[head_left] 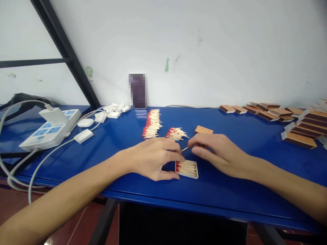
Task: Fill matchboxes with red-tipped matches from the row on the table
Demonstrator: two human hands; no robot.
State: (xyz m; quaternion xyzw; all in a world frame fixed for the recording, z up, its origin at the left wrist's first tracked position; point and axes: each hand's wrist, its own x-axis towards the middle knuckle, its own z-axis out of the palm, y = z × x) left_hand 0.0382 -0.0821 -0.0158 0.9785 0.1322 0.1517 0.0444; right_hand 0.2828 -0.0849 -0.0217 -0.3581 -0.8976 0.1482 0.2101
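An open white matchbox tray point(187, 169) full of red-tipped matches lies on the blue table point(230, 190) near its front edge. My left hand point(153, 157) curls round the tray's left end, thumb and fingers pressed to it. My right hand point(217, 151) hovers just above and right of the tray, fingers pinched on a single match point(185, 148). Behind my hands lie a small loose heap of matches point(176, 133), a longer row of matches point(152, 124) and one orange matchbox sleeve point(203, 130).
Several brown and orange matchboxes point(293, 126) are spread at the back right. At the left sit a white power strip point(51, 127), chargers, cables and white adapters point(112, 112). A dark upright object point(138, 91) leans on the white wall.
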